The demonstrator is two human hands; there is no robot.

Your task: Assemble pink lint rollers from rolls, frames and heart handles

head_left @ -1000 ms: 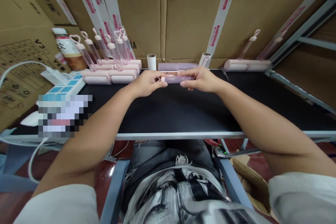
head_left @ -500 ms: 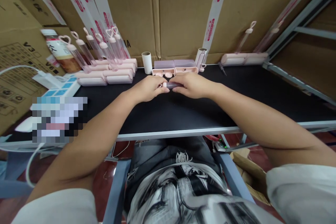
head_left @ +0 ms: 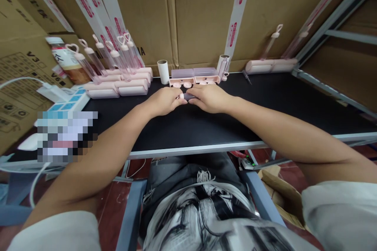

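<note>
My left hand [head_left: 165, 100] pinches the pale pink cap end of a small clear tube [head_left: 189, 97], held level just above the black tabletop. From the other side, my right hand [head_left: 212, 98] is closed around the tube's body, and its fingers hide much of it. Directly behind my hands are pink cases [head_left: 207, 79] with raised, see-through lavender lids [head_left: 182, 73]. Round pink pieces [head_left: 187, 85] show at their front, partly covered by my fingers.
Pink cases with upright capped tubes [head_left: 125, 53] stand left, beside a bottle [head_left: 63, 57] and power strip [head_left: 69, 100]. White cylinders [head_left: 163, 72] flank the open cases. More pink cases [head_left: 259, 66] and a thin dark tool [head_left: 247, 77] sit right. Cardboard [head_left: 200, 15] backs the table.
The view has shifted slightly. Both hands keep their hold on the capped tube, with only a slight change in finger position.
</note>
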